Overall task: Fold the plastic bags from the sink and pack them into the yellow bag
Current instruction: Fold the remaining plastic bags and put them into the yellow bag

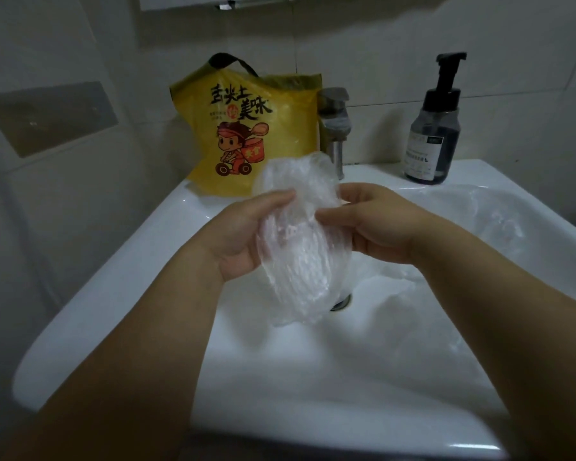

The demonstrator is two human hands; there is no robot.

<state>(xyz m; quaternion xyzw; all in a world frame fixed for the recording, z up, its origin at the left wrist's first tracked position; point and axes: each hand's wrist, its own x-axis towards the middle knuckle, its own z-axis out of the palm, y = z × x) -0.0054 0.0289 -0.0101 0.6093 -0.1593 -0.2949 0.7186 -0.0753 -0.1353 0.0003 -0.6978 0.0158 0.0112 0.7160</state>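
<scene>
A clear bag (300,261) is hanging above the middle of the sink (120,294), the basin lying open beneath it and toward the front rim. The left hand (246,234) is pinching the bag's left edge and the right hand (373,224) its right edge, with most of the bag drooping below both grips. Its long axis is running from the back rim down toward the drain (341,302). A yellow bag (246,128) is standing on the back rim beside the faucet (335,128); more bags (499,221) are lying at the basin's right.
</scene>
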